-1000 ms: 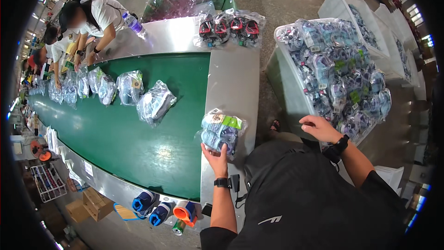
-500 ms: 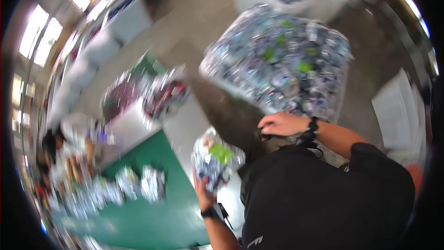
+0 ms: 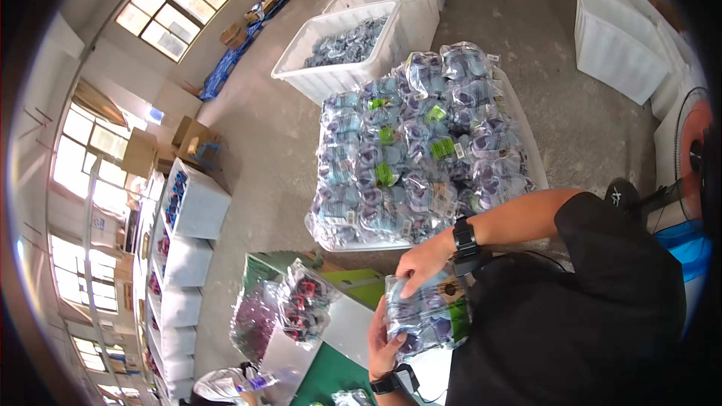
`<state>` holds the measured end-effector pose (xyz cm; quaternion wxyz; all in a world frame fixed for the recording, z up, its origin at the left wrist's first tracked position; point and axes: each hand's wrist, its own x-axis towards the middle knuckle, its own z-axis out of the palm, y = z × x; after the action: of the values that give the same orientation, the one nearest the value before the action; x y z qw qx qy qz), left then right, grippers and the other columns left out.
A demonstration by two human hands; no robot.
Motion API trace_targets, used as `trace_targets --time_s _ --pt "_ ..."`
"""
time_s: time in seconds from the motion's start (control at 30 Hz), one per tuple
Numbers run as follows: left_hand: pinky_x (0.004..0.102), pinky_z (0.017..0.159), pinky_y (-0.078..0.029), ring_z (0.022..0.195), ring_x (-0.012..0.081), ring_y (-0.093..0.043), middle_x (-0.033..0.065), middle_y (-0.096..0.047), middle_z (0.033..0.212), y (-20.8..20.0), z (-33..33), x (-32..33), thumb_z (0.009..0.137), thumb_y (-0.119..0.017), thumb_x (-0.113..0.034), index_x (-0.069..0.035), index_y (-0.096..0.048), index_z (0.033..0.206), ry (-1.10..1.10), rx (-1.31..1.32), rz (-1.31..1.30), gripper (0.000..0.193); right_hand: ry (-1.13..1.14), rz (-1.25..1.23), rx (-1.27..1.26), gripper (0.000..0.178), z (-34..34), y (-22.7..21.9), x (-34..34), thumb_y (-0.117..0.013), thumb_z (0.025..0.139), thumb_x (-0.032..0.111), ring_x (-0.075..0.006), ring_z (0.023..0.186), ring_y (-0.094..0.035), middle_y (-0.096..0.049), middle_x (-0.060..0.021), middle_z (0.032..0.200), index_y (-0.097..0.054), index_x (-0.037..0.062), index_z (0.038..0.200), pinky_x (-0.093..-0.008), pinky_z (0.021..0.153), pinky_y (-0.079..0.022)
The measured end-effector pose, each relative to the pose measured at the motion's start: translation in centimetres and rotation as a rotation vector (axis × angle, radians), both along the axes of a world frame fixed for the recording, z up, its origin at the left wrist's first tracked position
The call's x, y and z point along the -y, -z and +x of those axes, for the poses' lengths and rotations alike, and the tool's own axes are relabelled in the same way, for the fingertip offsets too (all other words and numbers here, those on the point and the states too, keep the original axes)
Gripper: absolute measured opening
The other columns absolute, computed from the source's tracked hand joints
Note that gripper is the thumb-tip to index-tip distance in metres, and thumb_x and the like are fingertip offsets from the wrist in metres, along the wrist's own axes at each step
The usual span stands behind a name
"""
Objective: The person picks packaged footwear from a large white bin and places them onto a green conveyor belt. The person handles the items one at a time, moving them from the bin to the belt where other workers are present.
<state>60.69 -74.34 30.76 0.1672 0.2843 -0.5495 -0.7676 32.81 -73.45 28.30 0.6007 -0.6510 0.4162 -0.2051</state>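
Near the metal end of the counter point(image 3: 359, 333), the left hand point(image 3: 382, 349) pinches a bag of shoes point(image 3: 429, 312) between thumb and fingers; the right hand's point(image 3: 426, 260) fingers bend onto its upper corner (gripping or resting, I cannot tell). Beyond, a heaped bin point(image 3: 361, 246) stands on grey floor point(image 3: 256, 158); bright windows point(image 3: 173, 4) line the left.

No text is legible, even on the held package's green label point(image 3: 458, 319).
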Motion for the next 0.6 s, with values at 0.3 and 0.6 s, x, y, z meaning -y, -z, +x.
trace_targets --time_s 0.3,0.6 --pt "0.0297 0.083 -0.051 0.104 0.0172 -0.062 0.0108 -0.063 0.12 2.8 -5.2 5.2 0.1 -0.058 -0.016 0.0 -0.042 0.143 -0.385 0.171 -0.076 0.049 0.303 0.034 -0.05 0.048 -14.4 3.0 9.7 -0.071 0.088 0.048 -0.0099 0.063 -0.049 -0.058 0.0002 0.069 -0.07 -0.0002 0.085 -0.033 0.056 -0.04" --pt "0.0365 0.081 -0.056 0.101 0.0252 -0.065 0.0166 -0.064 0.119 10.5 6.1 1.2 0.097 -0.063 -0.023 -0.004 -0.05 0.14 -0.585 0.586 0.164 0.049 1.327 0.052 0.478 0.026 -31.6 9.3 18.1 -0.073 0.086 0.027 -0.0107 0.052 -0.054 -0.058 -0.0012 0.062 -0.067 0.0034 0.078 -0.0306 0.047 -0.042"
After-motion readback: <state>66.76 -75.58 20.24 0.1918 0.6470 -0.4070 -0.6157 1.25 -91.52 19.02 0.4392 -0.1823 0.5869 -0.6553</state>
